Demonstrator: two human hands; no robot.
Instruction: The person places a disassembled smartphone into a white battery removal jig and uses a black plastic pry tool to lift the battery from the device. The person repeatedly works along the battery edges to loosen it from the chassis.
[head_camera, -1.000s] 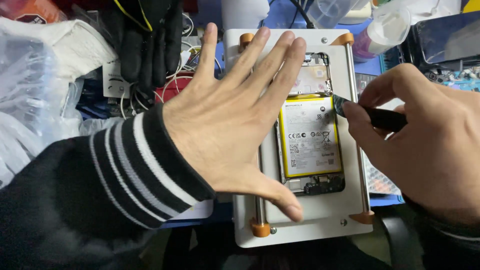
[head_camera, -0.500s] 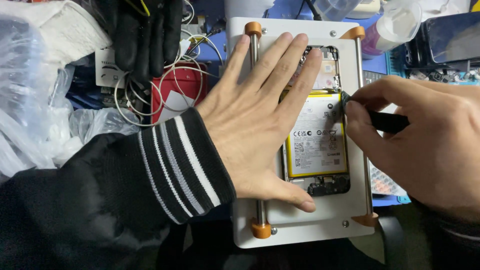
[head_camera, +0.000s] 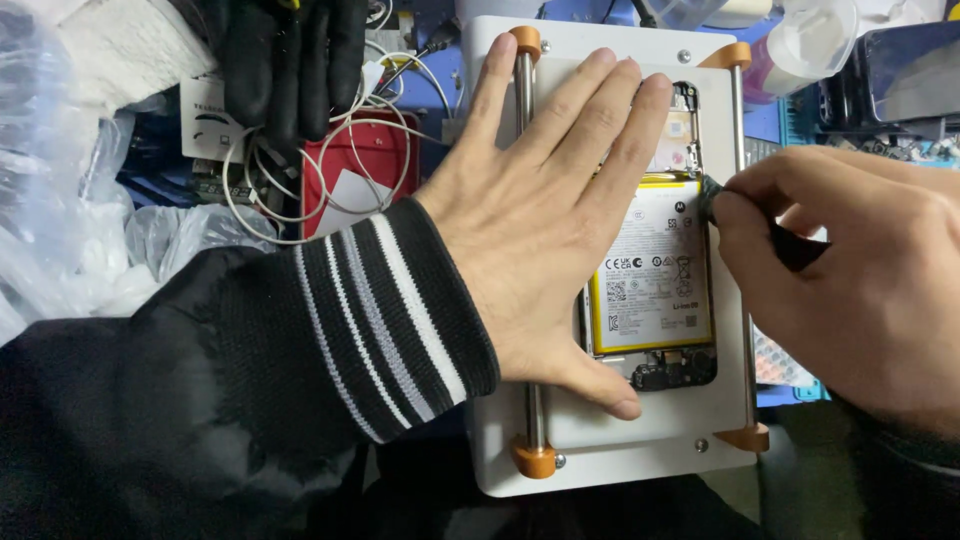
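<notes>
An opened phone (head_camera: 660, 270) with a yellow-edged white battery lies in a white clamp fixture (head_camera: 620, 450) with two steel rods and orange end pieces. My left hand (head_camera: 545, 225) lies flat, fingers spread, across the fixture's left rod and the phone's left side, pressing it down. My right hand (head_camera: 850, 270) pinches a thin black tool (head_camera: 795, 245); its tip touches the battery's upper right corner.
Left of the fixture sit a red box (head_camera: 345, 175) under coiled white cables (head_camera: 300, 170), black gloves (head_camera: 285, 60) and crumpled clear plastic bags (head_camera: 70, 230). A clear plastic cup (head_camera: 810, 40) and a dark tray of phones (head_camera: 900, 80) stand at the upper right.
The view has shifted, so the fixture and both hands sit lower and more central in frame. My left hand stays flat on the phone; my right hand keeps the tool at the battery's corner.
</notes>
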